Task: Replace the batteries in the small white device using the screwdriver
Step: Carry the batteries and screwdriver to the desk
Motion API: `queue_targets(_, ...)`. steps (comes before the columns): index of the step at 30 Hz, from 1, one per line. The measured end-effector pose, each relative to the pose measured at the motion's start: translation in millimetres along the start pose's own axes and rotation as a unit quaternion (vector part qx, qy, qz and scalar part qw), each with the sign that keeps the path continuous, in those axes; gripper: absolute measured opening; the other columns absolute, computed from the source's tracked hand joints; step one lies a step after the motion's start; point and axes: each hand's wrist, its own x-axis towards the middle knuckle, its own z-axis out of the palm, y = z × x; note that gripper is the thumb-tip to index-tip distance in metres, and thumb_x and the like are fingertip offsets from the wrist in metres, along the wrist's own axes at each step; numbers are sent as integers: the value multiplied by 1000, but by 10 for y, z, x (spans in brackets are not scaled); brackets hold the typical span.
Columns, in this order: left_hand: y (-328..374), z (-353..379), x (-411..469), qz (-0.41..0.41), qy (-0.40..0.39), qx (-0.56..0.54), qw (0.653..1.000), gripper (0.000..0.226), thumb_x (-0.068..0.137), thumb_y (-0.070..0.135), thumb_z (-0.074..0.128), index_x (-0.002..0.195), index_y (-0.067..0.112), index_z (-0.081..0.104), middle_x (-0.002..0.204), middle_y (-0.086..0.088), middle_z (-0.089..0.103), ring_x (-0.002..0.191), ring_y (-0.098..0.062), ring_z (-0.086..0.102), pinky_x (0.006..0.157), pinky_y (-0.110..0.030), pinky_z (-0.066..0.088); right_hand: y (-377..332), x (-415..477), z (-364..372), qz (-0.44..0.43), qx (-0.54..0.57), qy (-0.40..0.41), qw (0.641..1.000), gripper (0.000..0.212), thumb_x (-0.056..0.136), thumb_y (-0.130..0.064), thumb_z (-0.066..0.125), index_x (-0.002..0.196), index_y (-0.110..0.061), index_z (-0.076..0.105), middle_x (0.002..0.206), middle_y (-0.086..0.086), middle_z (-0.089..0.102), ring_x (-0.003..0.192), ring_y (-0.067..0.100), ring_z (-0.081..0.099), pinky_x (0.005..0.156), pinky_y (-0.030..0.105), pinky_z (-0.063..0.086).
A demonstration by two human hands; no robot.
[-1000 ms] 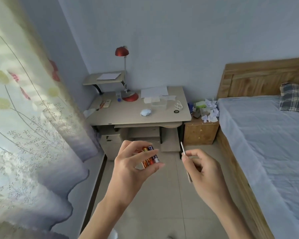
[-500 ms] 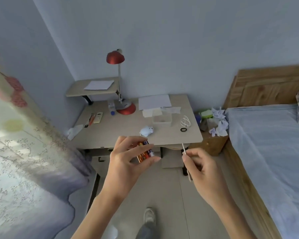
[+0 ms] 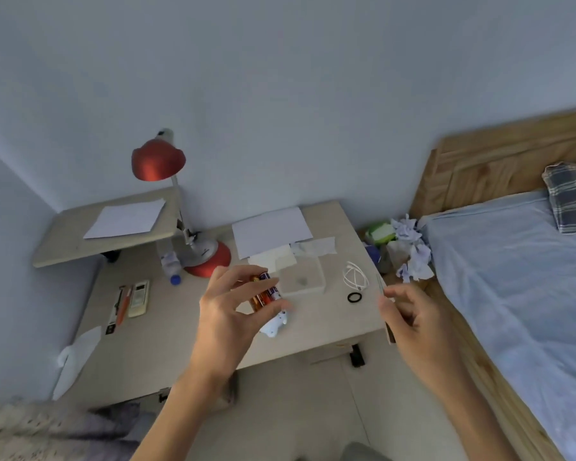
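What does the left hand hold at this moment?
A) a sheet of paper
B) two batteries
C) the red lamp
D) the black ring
B: the left hand pinches the batteries between thumb and fingers, while the ring, the paper and the lamp are on the desk, not touched by either hand.

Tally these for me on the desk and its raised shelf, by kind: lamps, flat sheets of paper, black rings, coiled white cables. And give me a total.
Red lamp: 1
Flat paper sheets: 2
Black ring: 1
White cable: 1
Total: 5
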Motion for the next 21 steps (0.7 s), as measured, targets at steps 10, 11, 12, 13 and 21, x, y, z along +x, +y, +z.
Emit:
queue_targets(10,-1294,686,1069,-31,1,26,999,37,79,37,91,108,15,87,115,1,74,105,-23,63,94,-29,54,691,1519,634,45,-54,-50,996,5,106,-28,64,102,-28,63,57,2,62,45,8,47,47,23,37)
queue_targets(11,-1454,782,1172,-38,-3,28,999,37,79,38,90,108,15,87,115,2,74,106,-22,63,95,-28,53,796,1702,724,48,-62,-56,995,4,106,-29,63,102,-29,63,58,2,63,46,10,50,48,26,40)
queue_targets(12,-1619,888,1271,-46,-8,32,998,36,80,38,90,108,16,86,115,2,74,107,-21,62,96,-25,52,908,1878,817,51,-74,-59,994,3,107,-29,63,103,-28,63,58,1,64,49,13,54,50,27,42)
queue_targets(13,-1789,1002,1347,-54,-15,37,998,36,80,38,90,108,16,86,115,2,74,107,-20,62,97,-21,50,1018,2041,911,54,-88,-62,993,4,107,-29,62,104,-27,62,59,0,65,52,15,57,51,27,43)
queue_targets(21,-3066,2000,1498,-131,-95,33,986,36,80,40,91,110,19,86,117,6,72,111,-19,58,101,-14,41,2142,2886,1621,101,-197,-103,970,13,110,-37,52,107,-24,54,58,-1,64,54,18,61,55,43,49)
